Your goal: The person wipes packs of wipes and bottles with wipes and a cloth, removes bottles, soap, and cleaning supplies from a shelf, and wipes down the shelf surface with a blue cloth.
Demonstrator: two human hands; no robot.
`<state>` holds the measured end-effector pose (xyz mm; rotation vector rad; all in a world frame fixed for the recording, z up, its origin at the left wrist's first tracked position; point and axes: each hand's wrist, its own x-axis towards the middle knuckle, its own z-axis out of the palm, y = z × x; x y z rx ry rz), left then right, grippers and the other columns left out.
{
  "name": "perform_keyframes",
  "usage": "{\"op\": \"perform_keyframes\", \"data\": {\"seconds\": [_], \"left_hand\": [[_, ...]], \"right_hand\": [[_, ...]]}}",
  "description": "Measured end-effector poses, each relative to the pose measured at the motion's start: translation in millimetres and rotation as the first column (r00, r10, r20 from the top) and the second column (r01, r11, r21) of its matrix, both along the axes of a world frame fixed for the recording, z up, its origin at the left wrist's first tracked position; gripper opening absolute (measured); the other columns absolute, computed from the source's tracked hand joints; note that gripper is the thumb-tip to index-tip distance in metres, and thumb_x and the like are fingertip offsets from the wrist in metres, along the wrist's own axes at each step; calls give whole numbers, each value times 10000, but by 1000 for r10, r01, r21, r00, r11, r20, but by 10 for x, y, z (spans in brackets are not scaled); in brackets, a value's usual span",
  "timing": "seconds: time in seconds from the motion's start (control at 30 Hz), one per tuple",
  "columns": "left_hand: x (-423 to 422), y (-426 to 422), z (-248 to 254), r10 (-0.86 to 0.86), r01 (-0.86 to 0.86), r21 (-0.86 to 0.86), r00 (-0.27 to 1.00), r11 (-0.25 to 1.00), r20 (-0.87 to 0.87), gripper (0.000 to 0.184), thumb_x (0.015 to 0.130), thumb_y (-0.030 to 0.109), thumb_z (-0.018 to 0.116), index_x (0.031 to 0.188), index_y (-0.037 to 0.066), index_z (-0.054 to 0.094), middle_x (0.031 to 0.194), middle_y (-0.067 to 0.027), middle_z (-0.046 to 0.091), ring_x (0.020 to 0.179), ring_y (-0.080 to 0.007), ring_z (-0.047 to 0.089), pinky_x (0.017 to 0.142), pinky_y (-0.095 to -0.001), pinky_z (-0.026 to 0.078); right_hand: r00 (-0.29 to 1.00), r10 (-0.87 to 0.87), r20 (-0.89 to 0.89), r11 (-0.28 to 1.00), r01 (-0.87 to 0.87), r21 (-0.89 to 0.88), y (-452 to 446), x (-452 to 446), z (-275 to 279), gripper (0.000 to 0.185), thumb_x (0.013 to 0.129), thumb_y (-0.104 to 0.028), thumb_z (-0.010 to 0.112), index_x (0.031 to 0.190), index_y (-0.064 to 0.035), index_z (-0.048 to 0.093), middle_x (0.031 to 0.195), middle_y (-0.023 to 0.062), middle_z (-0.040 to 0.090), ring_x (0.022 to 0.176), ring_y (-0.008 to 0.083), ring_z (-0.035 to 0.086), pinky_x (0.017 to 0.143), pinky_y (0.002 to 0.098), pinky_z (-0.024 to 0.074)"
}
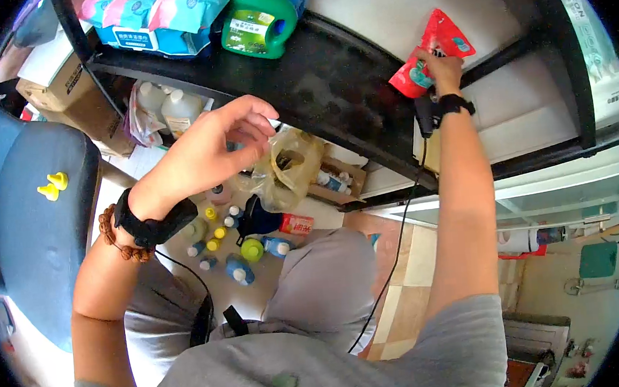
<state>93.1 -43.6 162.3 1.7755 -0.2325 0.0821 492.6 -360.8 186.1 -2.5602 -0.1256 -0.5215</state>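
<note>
My right hand [442, 70] grips a red pouch [432, 42] with white and teal print, at the right end of the black shelf [330, 83]. Its fingers lie across the front of the pouch. Before the shelf's front edge hangs my left hand [222, 146], fingers loosely curled and thumb apart from them. Nothing shows in its grasp. Beside its fingertips is a crumpled, see-through yellowish plastic bag [289, 169]; whether they touch, I cannot tell.
On the shelf stand a green jug [256, 23] and packs of wipes [154, 24]. Several small bottles [239, 268] are on the floor near my knees. A dark blue chair [40, 193] with yellow pieces [53, 186] is at left. A black cable [395, 259] hangs at right.
</note>
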Motion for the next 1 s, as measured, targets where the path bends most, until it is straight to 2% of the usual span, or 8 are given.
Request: {"op": "perform_keyframes", "data": {"seconds": [0.17,0.33,0.43,0.57,0.6,0.67,0.77,1.0], "left_hand": [[58,11,-112,-24,24,21,1000,999,-9,365,866,-27,598,1215,43,514,1061,-56,626,982,-126,599,873,-283,486],[215,-124,-217,-74,73,-39,997,997,-30,354,864,-25,605,1202,43,523,1042,-50,619,973,-123,598,875,-281,486],[328,-243,-277,-114,114,-14,993,993,-16,343,863,-22,612,1190,42,530,1037,-45,617,976,-122,597,874,-280,488],[510,-390,-367,-162,162,-14,987,987,-18,339,863,-25,611,1186,40,532,1013,-39,624,966,-124,603,869,-278,490],[551,-422,-390,-170,170,-4,985,985,-21,341,863,-27,610,1188,41,532,1009,-38,627,962,-124,605,866,-277,491],[627,-472,-437,-182,182,2,983,983,-21,343,862,-30,609,1189,43,532,1007,-37,631,952,-124,609,863,-275,492],[666,-517,-450,-198,198,-2,980,980,-18,346,866,-27,604,1197,44,532,1030,-35,638,949,-118,613,868,-275,488],[583,-563,-413,-171,174,36,982,984,-84,325,874,-12,595,1189,44,536,1035,-30,639,994,-118,607,879,-279,474]], "right_hand": [[928,205,311,921,-291,261,-123,-498,324,890,565,-285,900,1224,107,449,1177,216,608,1061,290,600,961,367,451],[911,379,163,738,-404,540,-420,-1969,647,670,706,-118,811,1259,-23,445,1081,84,627,919,174,597,855,316,469],[892,453,8,728,-375,574,-702,-2794,598,716,713,-119,781,1331,-45,427,1252,78,555,1148,189,542,1005,356,419],[875,383,-296,871,-236,431,-1405,-3445,95,696,644,-36,775,1280,-56,494,1213,62,583,1132,203,556,1004,395,428],[912,235,-336,972,-229,57,-1662,-3514,-173,602,619,-14,756,1190,-42,568,1121,57,625,1079,197,584,967,377,448],[882,112,-459,903,102,417,-1931,-3743,-459,503,639,-3,738,1123,-28,605,1060,44,648,1033,197,603,937,364,463],[841,-8,-540,839,299,454,-2556,-3880,-1060,525,682,5,730,1183,-25,578,1123,51,636,1067,202,584,966,354,440],[858,-92,-505,861,324,393,-3166,-3941,-2771,476,811,-48,653,1270,-31,528,1227,63,582,1141,212,532,988,350,410]]}}
